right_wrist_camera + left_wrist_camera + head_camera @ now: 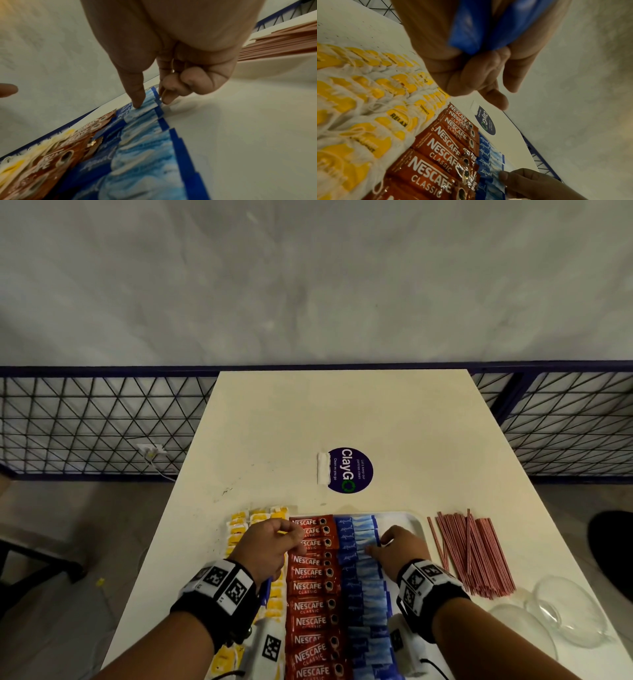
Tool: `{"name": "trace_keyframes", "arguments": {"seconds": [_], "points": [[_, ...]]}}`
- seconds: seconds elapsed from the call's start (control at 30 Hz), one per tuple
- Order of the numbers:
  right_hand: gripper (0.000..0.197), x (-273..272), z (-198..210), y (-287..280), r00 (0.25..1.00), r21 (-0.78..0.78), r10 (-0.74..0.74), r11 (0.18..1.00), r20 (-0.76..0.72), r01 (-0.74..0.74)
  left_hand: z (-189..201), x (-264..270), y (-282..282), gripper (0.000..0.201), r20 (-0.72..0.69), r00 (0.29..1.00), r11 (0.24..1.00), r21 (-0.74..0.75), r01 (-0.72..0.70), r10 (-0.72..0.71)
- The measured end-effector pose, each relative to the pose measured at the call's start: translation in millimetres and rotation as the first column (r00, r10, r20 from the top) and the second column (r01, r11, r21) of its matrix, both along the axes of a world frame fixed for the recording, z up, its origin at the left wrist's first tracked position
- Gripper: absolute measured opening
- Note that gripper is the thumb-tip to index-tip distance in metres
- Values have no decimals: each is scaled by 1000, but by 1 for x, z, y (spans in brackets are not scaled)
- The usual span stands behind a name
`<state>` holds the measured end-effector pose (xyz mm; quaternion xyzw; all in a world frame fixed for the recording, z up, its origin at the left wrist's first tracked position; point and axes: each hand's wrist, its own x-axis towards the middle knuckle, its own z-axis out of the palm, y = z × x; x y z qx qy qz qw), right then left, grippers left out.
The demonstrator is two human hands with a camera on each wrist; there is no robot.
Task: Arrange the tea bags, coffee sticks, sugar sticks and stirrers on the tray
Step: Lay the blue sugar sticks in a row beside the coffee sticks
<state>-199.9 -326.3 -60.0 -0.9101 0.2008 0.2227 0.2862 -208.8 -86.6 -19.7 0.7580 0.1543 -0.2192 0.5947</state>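
A white tray (406,521) holds yellow-tagged tea bags (238,529) at the left, a column of red coffee sticks (310,606) in the middle and a column of blue sugar sticks (364,589) to their right. My left hand (270,546) hovers over the tea bags and coffee sticks; it grips a small bunch of blue sugar sticks (471,31) in its fist. My right hand (394,544) pinches the right end of a sugar stick (145,109) near the far end of the blue column, thumb on top, forefinger at its end. Red-striped stirrers (469,553) lie on the table right of the tray.
Two clear glass bowls (561,611) stand at the near right beside the stirrers. A round dark sticker (351,470) is on the table beyond the tray. The tray's right strip (240,135) is bare. A wire fence runs behind the table.
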Motion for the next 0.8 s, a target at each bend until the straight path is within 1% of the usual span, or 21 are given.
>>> {"name": "trace_keyframes", "arguments": {"seconds": [0.07,0.1,0.13,0.17,0.2,0.23,0.27,0.33,0.4,0.47,0.53,0.57,0.63,0.73,0.77,0.8], "points": [[38,1,3,0,997,-6,-30,1000,67,31,4,0,-4,30,-28,998,997,-55,-59,57],[41,3,8,1,991,-13,-27,999,132,29,7,0,-6,39,-61,992,985,-125,-118,111],[40,5,15,4,980,-14,1,1000,200,2,11,1,-8,48,-111,980,957,-220,-188,167],[38,7,24,9,967,-6,56,998,249,-56,15,2,-9,55,-168,962,910,-323,-260,215],[34,9,35,16,955,17,130,990,267,-139,19,3,-11,60,-220,942,847,-419,-327,255],[33,9,45,24,940,70,207,970,272,-234,23,5,-13,63,-255,922,787,-484,-382,291],[34,8,55,34,925,158,273,934,265,-321,26,8,-15,65,-266,908,752,-508,-419,325],[37,-1,75,54,897,347,380,829,227,-439,33,11,-22,64,-225,891,742,-494,-453,394],[40,-11,87,68,861,398,463,764,210,-508,41,12,-29,61,-153,873,732,-488,-475,464],[33,-18,92,76,848,409,468,743,247,-529,51,11,-34,59,-68,853,730,-486,-481,517],[29,-23,96,79,863,449,429,736,269,-506,58,7,-34,59,5,837,740,-470,-481,547],[30,-24,98,80,864,440,420,745,276,-502,60,5,-34,59,39,828,746,-460,-482,559],[33,-30,102,82,847,348,420,779,327,-521,63,1,-32,59,100,809,756,-435,-489,580],[18,-43,107,86,781,220,413,802,467,-556,66,-4,-29,56,133,782,757,-394,-522,609],[14,-46,107,88,763,193,405,808,504,-556,65,-6,-27,56,148,786,772,-366,-520,600],[12,-50,108,89,750,166,388,822,536,-544,65,-7,-24,57,175,803,805,-317,-502,570]]}}
